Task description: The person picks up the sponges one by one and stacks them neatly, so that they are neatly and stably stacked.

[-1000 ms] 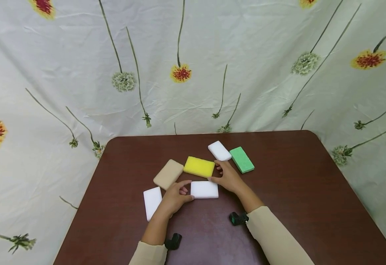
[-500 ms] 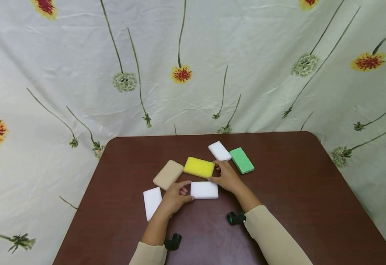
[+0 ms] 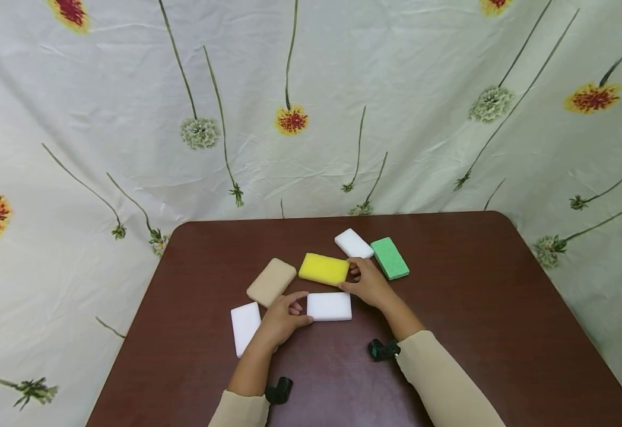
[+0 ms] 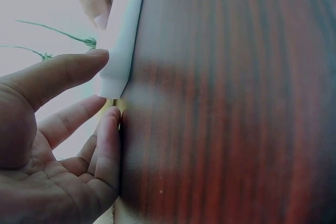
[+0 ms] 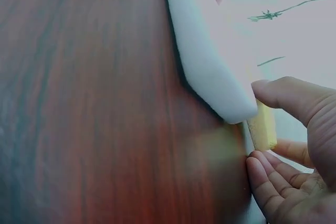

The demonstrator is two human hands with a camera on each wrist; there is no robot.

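Note:
A white sponge lies flat nearest the person. My left hand pinches its left end, thumb at the near corner and index finger at the far one; the left wrist view shows that thumb against the white sponge. Just beyond it is a yellow sponge, whose right end my right hand holds between thumb and index finger. In the right wrist view the white sponge hides most of the yellow sponge.
A tan sponge and another white sponge lie left, close to the left hand. Beyond the right hand are a third white sponge and a green sponge. A flowered cloth hangs behind the brown table.
In the last half second my right hand has shifted the yellow sponge slightly to the right. The left hand and the near white sponge look unmoved.

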